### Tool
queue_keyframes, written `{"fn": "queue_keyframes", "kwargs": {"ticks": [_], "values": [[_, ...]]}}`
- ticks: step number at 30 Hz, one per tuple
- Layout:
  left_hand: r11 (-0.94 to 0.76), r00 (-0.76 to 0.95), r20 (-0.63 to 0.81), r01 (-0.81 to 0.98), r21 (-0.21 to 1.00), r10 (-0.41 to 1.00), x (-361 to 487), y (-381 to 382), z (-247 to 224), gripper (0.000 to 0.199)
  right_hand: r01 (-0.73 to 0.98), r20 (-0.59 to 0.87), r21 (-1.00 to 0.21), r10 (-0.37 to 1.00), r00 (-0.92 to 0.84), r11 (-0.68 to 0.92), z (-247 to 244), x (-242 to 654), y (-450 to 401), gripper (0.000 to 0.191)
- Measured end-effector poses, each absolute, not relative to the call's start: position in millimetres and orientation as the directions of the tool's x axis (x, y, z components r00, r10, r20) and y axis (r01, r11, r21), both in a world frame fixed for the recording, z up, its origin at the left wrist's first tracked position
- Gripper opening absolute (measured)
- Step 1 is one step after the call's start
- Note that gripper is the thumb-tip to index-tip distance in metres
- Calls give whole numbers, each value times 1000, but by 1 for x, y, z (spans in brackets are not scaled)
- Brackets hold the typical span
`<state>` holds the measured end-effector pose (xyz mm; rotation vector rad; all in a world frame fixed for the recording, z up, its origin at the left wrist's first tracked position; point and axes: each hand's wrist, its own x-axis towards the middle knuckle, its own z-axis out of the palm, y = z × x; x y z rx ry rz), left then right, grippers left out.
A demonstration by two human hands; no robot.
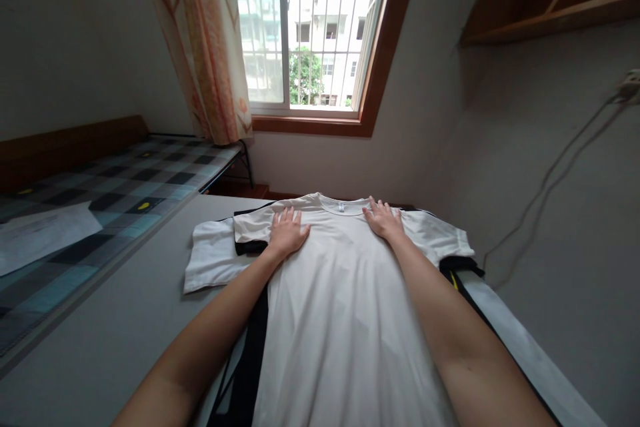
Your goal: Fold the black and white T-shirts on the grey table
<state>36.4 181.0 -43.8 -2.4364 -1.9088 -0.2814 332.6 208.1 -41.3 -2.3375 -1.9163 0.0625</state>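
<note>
A white T-shirt [345, 293] lies spread out on the table, its collar toward the window and its hem out of view at the bottom. My left hand [289, 232] rests flat near its left shoulder, fingers spread. Close to the collar's right side, my right hand [384, 219] presses on the fabric with the fingers stretched out. Beneath this shirt lie other garments: a black one [253, 353] shows along the left edge, and a white sleeve [213, 253] sticks out at the left. More black cloth [461, 265] shows under the right sleeve.
The grey-white table [115, 320] extends to the left. Beside it is a bed with a checked cover [170, 167] and a paper sheet [45, 233]. A wall stands close on the right, with a hanging cable [545, 180]. Ahead are a window [320, 33] and a curtain [205, 40].
</note>
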Motion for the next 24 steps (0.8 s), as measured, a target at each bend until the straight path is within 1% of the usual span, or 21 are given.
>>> {"fn": "queue_keyframes", "kwargs": {"ticks": [3,7,11,13,14,19,21,24], "values": [[-243,227,167,966,86,960,37,181,-45,66,973,51,-138,979,196,-187,-41,337,211,73],[-248,230,181,965,83,956,37,182,-47,67,975,50,-131,981,187,-179,-42,338,211,73],[-250,231,178,964,89,957,37,182,-47,67,977,196,-106,960,202,-184,-44,333,203,72],[-250,231,175,964,91,957,37,183,-47,67,983,235,-84,955,181,-166,-45,327,194,72],[-249,231,175,964,90,957,37,183,-47,67,986,221,-75,962,161,-147,-45,324,189,72],[-249,232,171,965,84,958,37,183,-47,67,996,24,-58,997,72,-71,-46,314,157,72],[-254,238,170,964,82,956,37,183,-46,67,997,8,-19,997,76,-76,-44,324,148,71],[-250,235,165,965,74,958,36,182,-46,65,982,28,60,984,177,-179,-39,355,144,69]]}}
